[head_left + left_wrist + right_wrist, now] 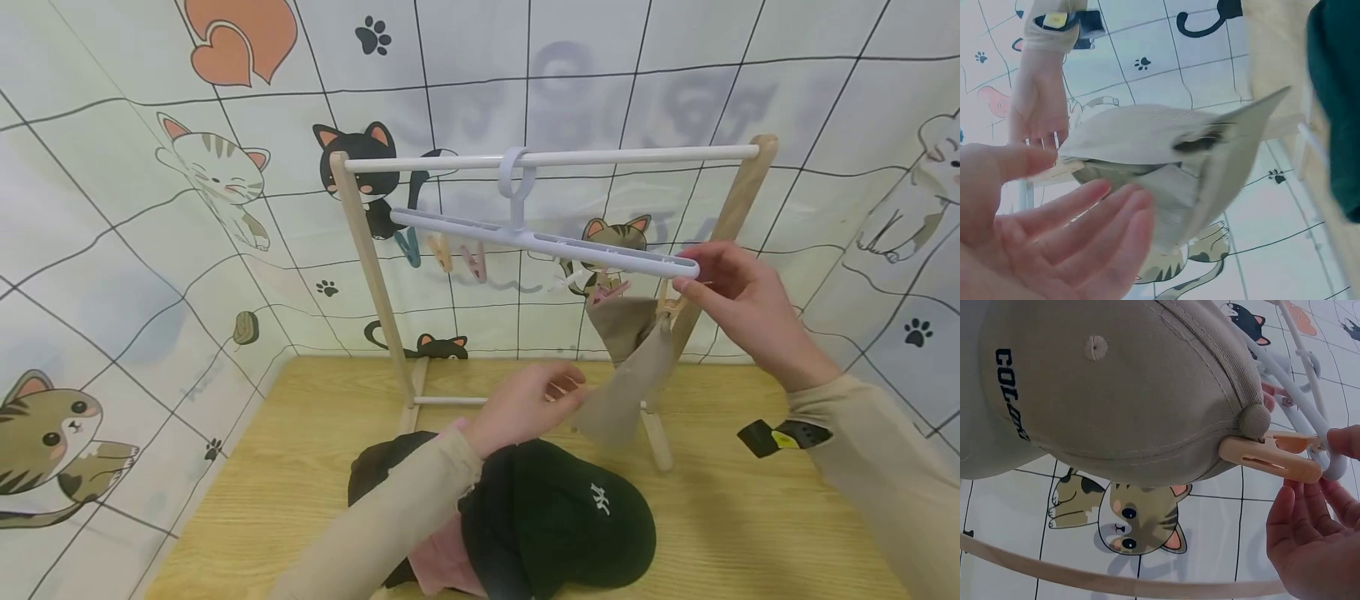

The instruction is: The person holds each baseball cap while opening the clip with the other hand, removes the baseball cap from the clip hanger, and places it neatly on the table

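Note:
A beige cap (626,400) with dark lettering hangs from an orange clothespin (1272,461) at the right end of a white hanger (577,249). My right hand (761,312) pinches that end of the hanger, the thumb in front and the fingers behind, close to the clothespin. Beside the cap's lower edge is my left hand (525,407), its fingers loosely bent and nothing in its grasp. The left wrist view shows the cap's inside facing the left fingers (1110,234).
The hanger hooks over the white rail (630,157) of a wooden rack (378,283). Teal, orange and pink clothespins dangle from its left half. On the wooden table (247,467), a dark green cap (577,517) lies with dark and pink items under my left forearm. A cat-patterned wall sheet stands behind.

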A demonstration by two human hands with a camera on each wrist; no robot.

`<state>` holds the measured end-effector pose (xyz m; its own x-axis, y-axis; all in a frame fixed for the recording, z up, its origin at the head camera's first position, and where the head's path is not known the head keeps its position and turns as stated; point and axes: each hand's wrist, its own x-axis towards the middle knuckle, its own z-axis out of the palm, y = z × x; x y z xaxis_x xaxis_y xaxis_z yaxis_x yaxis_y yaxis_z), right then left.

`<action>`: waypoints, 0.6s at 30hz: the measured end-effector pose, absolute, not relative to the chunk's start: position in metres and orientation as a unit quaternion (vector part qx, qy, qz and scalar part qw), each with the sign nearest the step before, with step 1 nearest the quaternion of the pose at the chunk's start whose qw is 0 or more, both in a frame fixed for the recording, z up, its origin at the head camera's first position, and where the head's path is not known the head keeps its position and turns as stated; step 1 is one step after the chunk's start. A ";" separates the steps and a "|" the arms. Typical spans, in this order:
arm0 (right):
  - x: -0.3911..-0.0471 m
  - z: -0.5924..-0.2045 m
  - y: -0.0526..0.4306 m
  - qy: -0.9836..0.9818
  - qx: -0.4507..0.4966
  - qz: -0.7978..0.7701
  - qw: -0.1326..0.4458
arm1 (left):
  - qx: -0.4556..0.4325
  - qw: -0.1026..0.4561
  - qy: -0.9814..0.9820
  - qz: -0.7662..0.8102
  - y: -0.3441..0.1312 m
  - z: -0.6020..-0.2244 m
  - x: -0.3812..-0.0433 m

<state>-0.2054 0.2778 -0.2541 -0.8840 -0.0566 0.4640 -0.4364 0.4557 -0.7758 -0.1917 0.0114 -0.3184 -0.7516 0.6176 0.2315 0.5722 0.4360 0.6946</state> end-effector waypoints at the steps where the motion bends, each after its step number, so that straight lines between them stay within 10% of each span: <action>1: -0.205 -0.255 0.276 -0.837 0.147 0.493 0.189 | 0.356 0.029 0.851 0.386 0.015 -0.315 -0.196; 18: -0.209 -0.262 0.248 -0.839 0.202 0.481 0.157 | 0.359 0.060 0.867 0.340 0.058 -0.304 -0.230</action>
